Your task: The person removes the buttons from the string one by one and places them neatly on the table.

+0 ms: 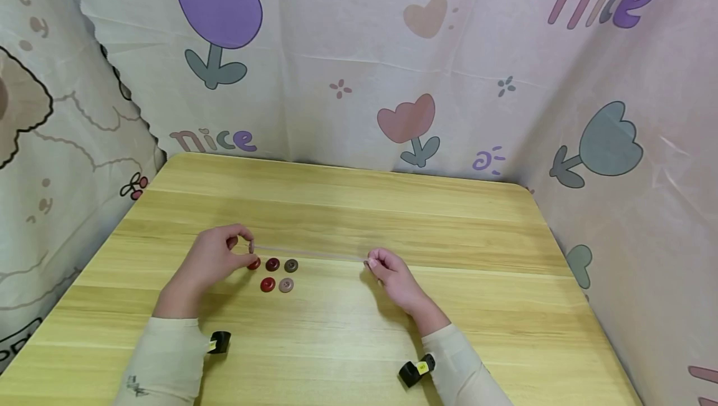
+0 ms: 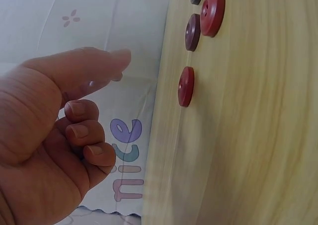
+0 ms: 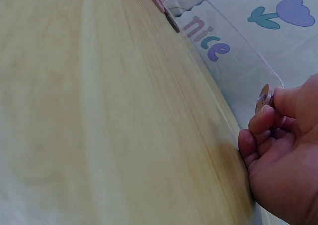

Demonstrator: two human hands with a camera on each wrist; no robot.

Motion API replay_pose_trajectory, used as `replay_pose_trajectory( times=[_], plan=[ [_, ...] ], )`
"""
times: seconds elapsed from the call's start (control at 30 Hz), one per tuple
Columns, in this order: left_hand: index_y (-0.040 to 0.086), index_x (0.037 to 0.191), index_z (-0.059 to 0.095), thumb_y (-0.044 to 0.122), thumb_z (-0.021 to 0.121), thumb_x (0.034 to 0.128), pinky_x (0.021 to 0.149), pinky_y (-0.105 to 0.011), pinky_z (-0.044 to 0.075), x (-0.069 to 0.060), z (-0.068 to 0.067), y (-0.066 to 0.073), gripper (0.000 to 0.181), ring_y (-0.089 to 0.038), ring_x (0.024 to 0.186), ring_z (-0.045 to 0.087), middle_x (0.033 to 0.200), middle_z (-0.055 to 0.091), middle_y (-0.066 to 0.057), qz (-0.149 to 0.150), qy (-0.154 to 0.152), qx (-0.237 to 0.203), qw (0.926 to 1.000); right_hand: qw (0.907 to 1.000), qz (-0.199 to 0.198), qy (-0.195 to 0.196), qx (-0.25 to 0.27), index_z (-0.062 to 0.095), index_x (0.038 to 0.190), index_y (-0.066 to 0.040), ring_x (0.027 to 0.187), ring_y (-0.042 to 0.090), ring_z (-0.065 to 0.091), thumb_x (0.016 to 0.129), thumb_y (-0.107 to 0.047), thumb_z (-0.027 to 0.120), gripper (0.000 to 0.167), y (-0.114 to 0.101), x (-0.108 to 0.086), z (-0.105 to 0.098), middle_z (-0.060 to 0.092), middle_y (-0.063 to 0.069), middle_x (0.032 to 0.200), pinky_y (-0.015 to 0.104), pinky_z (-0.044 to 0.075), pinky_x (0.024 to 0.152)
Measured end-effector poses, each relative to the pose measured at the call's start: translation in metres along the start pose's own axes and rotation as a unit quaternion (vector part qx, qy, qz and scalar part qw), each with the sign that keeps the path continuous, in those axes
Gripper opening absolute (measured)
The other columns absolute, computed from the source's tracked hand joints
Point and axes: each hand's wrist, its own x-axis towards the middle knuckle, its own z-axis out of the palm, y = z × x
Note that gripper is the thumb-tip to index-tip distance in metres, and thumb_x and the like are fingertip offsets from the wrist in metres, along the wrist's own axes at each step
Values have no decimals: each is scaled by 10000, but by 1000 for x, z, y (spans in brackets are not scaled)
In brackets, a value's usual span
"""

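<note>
A thin pale thread (image 1: pixel 308 252) runs nearly straight between the two hands, above the table. My left hand (image 1: pixel 215 256) pinches its left end between thumb and index finger; a small object at those fingertips is mostly hidden. On the right, my right hand (image 1: pixel 397 281) pinches a brown button (image 3: pixel 265 98) with the thread at its thumb. Several loose buttons lie near my left hand: a red button (image 1: pixel 254 263) by the thumb, a dark red button (image 1: pixel 272 264), a grey-brown button (image 1: pixel 291 265), another red button (image 1: pixel 268 284) and a pinkish button (image 1: pixel 286 285).
The wooden table (image 1: pixel 336 343) has a light yellow grain. A patterned cloth (image 1: pixel 314 19) hangs behind it and at both sides. Small black devices with yellow labels (image 1: pixel 220 342) sit at both sleeves.
</note>
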Motion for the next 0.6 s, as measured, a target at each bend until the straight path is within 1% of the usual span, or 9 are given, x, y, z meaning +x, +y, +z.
replay_pose_trajectory(
  times=[0.2, 0.33, 0.43, 0.53, 0.6],
  plan=[
    [109, 975, 681, 125, 833, 796, 557, -344, 313, -2, -2, -5, 235, -215, 644, 398, 694, 398, -36, -47, -64, 79, 9999, 10000, -59, -4, -45, 508, 930, 58, 730, 214, 430, 1056, -89, 478, 196, 0, 0, 1, 427, 24, 745, 287, 375, 683],
    [93, 976, 687, 102, 830, 780, 554, -343, 329, -3, -4, -8, 243, -219, 650, 407, 697, 410, -40, -83, -182, 46, 9998, 10000, -55, 9, -34, 516, 929, 50, 729, 213, 431, 1059, -90, 474, 196, 1, 0, 1, 428, 30, 744, 290, 376, 685],
    [88, 973, 697, 87, 831, 755, 559, -343, 346, -5, -5, -10, 256, -217, 660, 415, 712, 428, -42, -108, -383, -13, 9992, 10000, -11, -8, -17, 516, 931, 58, 726, 226, 429, 1059, -76, 468, 192, -3, -1, 1, 428, 40, 746, 294, 376, 683],
    [93, 957, 708, 87, 837, 734, 559, -346, 348, -8, -6, -12, 258, -213, 657, 416, 719, 430, -41, -167, -660, -65, 9977, 10000, 7, -43, -16, 512, 937, 67, 723, 227, 428, 1053, -56, 470, 174, -4, 0, 0, 430, 49, 748, 293, 376, 681],
    [101, 941, 712, 88, 843, 727, 556, -342, 344, -9, -6, -13, 252, -209, 648, 411, 717, 420, -39, -206, -828, -95, 9963, 10000, -5, -59, -37, 499, 939, 101, 716, 253, 424, 1049, -21, 459, 169, -4, 0, 0, 425, 89, 741, 303, 376, 678]
  ],
)
